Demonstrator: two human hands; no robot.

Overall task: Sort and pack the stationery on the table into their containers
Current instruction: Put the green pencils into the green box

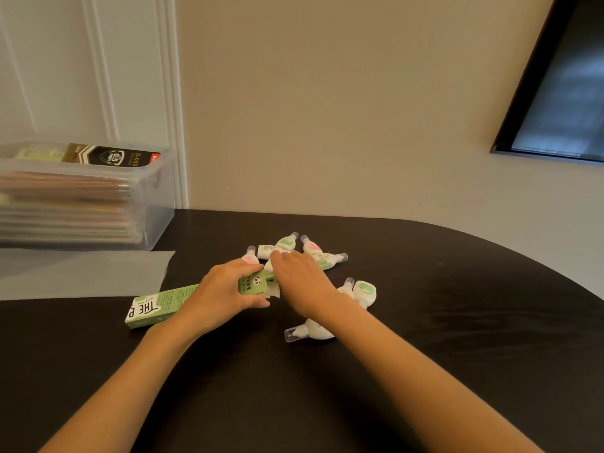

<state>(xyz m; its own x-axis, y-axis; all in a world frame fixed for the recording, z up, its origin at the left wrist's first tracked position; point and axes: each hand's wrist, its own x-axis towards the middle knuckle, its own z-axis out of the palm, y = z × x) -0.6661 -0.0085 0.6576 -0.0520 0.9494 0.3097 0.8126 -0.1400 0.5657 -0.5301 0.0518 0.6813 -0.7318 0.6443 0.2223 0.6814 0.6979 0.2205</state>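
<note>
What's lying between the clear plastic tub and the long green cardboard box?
A flat frosted translucent sheet lies on the dark table between the clear plastic tub and the long green cardboard box; the head view shows it.

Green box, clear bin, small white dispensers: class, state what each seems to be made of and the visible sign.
Green box: probably printed card, matt; flat faces, crisp folded edges, a bent flap at its open end.
Clear bin: likely rigid plastic, slightly frosted; stacked contents show through its walls.
White dispensers: seemingly moulded plastic, smooth, with see-through caps.
</note>
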